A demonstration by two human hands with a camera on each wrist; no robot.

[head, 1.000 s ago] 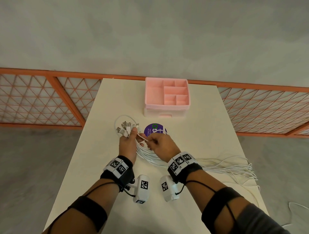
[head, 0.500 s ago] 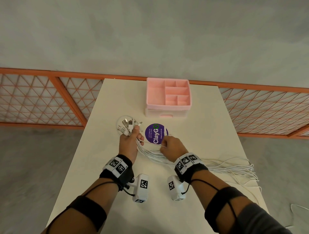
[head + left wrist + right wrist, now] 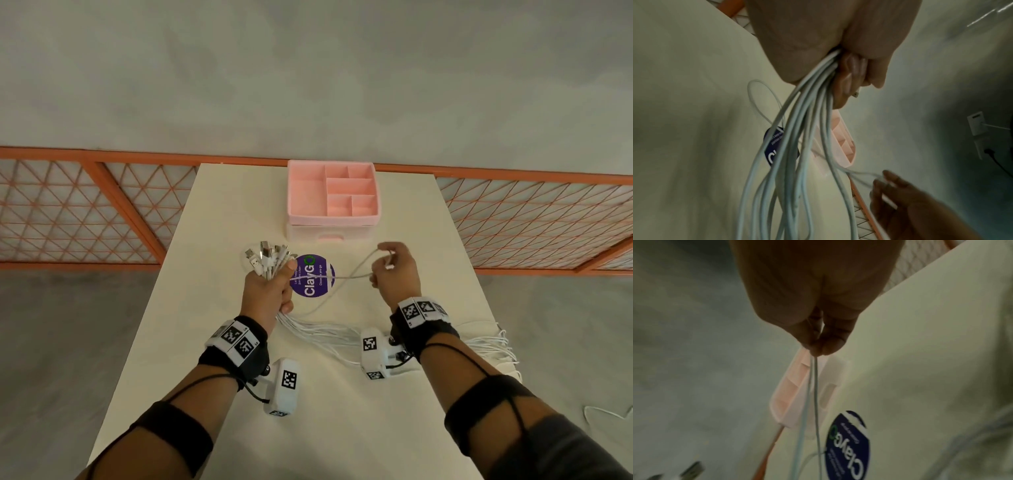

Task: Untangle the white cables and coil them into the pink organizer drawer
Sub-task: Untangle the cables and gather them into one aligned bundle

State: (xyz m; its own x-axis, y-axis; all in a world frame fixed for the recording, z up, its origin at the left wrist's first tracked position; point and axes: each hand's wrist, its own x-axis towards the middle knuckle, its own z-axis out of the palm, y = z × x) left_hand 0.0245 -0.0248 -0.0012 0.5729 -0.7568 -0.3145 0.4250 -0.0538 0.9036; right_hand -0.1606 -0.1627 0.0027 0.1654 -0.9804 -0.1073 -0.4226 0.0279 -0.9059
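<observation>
- Your left hand [image 3: 270,291] squeezes the cables [image 3: 318,334] tight.
- Your right hand [image 3: 394,270] pinches one cable [image 3: 349,275]. Pull hard and it may knot.

Cream table [image 3: 219,219] w/ pink organizer [image 3: 333,198], purple sticker [image 3: 313,276], white cables [image 3: 322,334].

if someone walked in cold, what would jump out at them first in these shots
Most striking is the left hand gripping a thick bundle of white cables, its plugs fanned out above the fist at mid-table. Beside it, the right hand pinches a single cable drawn out sideways over a round purple sticker. Behind both stands the pink organizer at the table's far edge, its top compartments showing no cable yet.
</observation>
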